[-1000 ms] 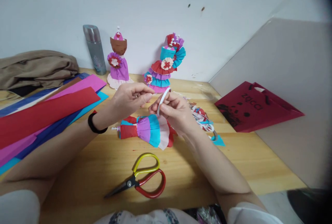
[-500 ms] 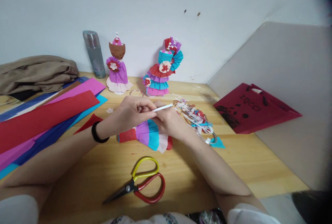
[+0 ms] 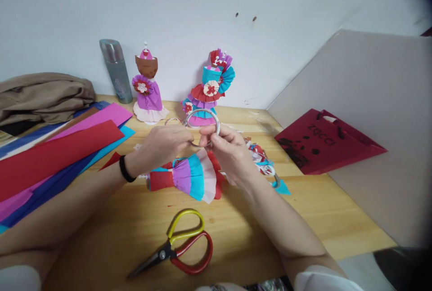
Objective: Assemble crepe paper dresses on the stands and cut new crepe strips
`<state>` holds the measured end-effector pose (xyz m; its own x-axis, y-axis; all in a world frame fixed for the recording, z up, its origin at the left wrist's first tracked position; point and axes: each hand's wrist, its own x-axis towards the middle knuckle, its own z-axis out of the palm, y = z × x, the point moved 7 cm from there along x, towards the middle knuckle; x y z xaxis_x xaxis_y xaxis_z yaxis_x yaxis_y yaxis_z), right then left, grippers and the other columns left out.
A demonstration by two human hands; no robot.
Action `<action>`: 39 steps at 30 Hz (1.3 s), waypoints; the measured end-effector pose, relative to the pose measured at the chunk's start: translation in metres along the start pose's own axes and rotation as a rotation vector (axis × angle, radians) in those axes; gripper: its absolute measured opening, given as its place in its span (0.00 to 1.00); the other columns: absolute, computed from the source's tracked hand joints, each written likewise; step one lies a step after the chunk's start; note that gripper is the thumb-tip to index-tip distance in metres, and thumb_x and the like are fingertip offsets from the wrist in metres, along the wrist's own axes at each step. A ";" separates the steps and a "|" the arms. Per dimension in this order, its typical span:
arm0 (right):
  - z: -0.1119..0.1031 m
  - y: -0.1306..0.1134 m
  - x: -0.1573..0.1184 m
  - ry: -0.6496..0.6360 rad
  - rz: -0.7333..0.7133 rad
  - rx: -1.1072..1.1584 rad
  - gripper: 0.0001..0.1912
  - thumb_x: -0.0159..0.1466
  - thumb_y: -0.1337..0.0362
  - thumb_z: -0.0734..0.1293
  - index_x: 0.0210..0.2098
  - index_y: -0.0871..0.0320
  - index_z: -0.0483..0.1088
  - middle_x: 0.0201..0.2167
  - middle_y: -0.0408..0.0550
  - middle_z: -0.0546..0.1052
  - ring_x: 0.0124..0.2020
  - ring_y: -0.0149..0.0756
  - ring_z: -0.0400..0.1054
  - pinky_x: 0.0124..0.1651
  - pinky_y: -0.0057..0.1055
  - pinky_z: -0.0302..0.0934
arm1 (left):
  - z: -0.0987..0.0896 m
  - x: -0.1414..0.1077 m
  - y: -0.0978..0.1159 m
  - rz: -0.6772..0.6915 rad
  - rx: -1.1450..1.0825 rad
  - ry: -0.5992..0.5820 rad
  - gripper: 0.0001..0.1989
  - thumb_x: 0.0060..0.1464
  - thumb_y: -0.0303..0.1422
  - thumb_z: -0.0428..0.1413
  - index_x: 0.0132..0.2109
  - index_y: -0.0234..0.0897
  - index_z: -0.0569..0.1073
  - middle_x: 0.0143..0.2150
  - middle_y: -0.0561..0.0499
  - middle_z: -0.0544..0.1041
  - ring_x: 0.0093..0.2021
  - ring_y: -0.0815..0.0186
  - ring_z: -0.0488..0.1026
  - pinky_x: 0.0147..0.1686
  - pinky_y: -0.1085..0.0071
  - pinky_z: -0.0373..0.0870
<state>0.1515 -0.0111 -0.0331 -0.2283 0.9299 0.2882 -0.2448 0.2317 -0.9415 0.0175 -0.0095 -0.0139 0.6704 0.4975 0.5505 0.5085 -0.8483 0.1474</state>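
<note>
A thin whitish ring, which looks like a nearly used-up roll of tape (image 3: 217, 122), stands upright between my hands. My right hand (image 3: 231, 149) is closed round its right side, thumb against the rim. My left hand (image 3: 168, 145) is closed with its fingertips at the lower left of the ring; what the tips pinch there is partly hidden. Just below my hands lies a layered crepe-paper dress (image 3: 189, 176) in red, purple, blue and pale pink. Scissors (image 3: 175, 246) with one yellow and one red handle rest on the table nearer to me.
Two paper-dressed figures, one purple (image 3: 151, 93) and one multicoloured (image 3: 205, 93), stand by the wall beside a grey bottle (image 3: 118, 75). Coloured paper sheets (image 3: 60, 156) and a brown cloth (image 3: 43, 95) lie left. Paper scraps (image 3: 261, 156) and a red bag (image 3: 327, 142) are right.
My right hand has turned, so its thumb and fingers now show round the ring. A narrow white edge seen before at my fingers has given way to the ring's open face.
</note>
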 end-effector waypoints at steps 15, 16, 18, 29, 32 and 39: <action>0.013 -0.005 -0.006 -0.146 -0.353 -0.698 0.08 0.67 0.63 0.66 0.39 0.54 0.79 0.29 0.45 0.78 0.35 0.37 0.69 0.39 0.34 0.61 | -0.018 -0.008 -0.028 -0.296 -0.426 0.427 0.17 0.59 0.29 0.52 0.52 0.29 0.77 0.34 0.47 0.80 0.29 0.70 0.73 0.30 0.75 0.70; 0.014 -0.005 -0.006 -0.152 -0.371 -0.711 0.08 0.67 0.64 0.66 0.40 0.54 0.79 0.29 0.45 0.78 0.36 0.37 0.69 0.39 0.34 0.61 | -0.018 -0.009 -0.026 -0.280 -0.386 0.417 0.17 0.60 0.29 0.51 0.53 0.28 0.77 0.36 0.46 0.80 0.31 0.69 0.75 0.32 0.74 0.71; 0.015 -0.005 -0.007 -0.161 -0.395 -0.734 0.08 0.67 0.64 0.66 0.40 0.54 0.79 0.28 0.45 0.77 0.36 0.38 0.69 0.40 0.35 0.61 | -0.019 -0.009 -0.020 -0.240 -0.265 0.397 0.18 0.62 0.30 0.50 0.54 0.28 0.76 0.37 0.45 0.80 0.33 0.67 0.76 0.34 0.71 0.72; 0.015 0.000 -0.004 -0.158 -0.381 -0.797 0.08 0.67 0.65 0.65 0.34 0.56 0.76 0.27 0.45 0.76 0.35 0.38 0.69 0.41 0.36 0.60 | -0.019 -0.010 0.013 -0.032 0.105 0.316 0.17 0.67 0.30 0.43 0.56 0.32 0.71 0.39 0.47 0.81 0.40 0.62 0.78 0.41 0.67 0.75; 0.011 0.001 -0.003 -0.136 -0.370 -0.790 0.08 0.67 0.64 0.65 0.35 0.55 0.76 0.28 0.44 0.76 0.33 0.37 0.67 0.39 0.35 0.60 | -0.019 -0.009 0.017 -0.018 0.061 0.278 0.16 0.67 0.30 0.44 0.52 0.33 0.74 0.40 0.48 0.81 0.40 0.64 0.78 0.42 0.69 0.74; 0.011 0.002 -0.002 -0.148 -0.355 -0.886 0.10 0.68 0.60 0.65 0.37 0.54 0.78 0.29 0.47 0.77 0.35 0.40 0.67 0.40 0.36 0.60 | -0.023 -0.008 -0.004 -0.215 -0.194 0.363 0.10 0.61 0.29 0.52 0.41 0.36 0.78 0.36 0.49 0.82 0.34 0.67 0.77 0.33 0.74 0.71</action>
<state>0.1408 -0.0156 -0.0340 -0.4095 0.7330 0.5431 0.4635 0.6799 -0.5682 -0.0031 -0.0141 0.0001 0.3108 0.5997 0.7374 0.4817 -0.7682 0.4217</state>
